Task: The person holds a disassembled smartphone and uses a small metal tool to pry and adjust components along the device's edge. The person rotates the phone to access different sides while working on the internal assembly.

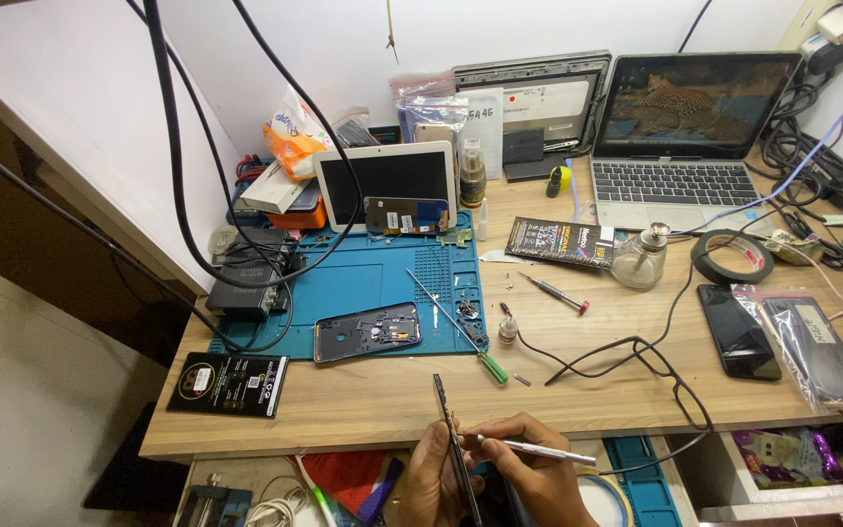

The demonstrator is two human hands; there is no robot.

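At the bottom centre, my left hand (pixel 428 480) holds a thin dark phone part (pixel 456 449) edge-on, below the desk's front edge. My right hand (pixel 537 475) grips a slim silver tool (pixel 539 451), its tip touching the part. On the blue work mat (pixel 363 278) lies an opened phone frame (pixel 368 332), with a green-handled screwdriver (pixel 461 332) to its right. A white tablet (pixel 385 183) leans at the mat's back edge.
An open laptop (pixel 680 137) stands at the back right. A glass bottle (pixel 639 259), a tape roll (pixel 732 256), a red-tipped screwdriver (pixel 556 292), a black phone (pixel 739 332) and bagged parts (pixel 817 346) lie to the right. Black cables (pixel 636 356) cross the wooden desk (pixel 373 400). Open drawers sit below.
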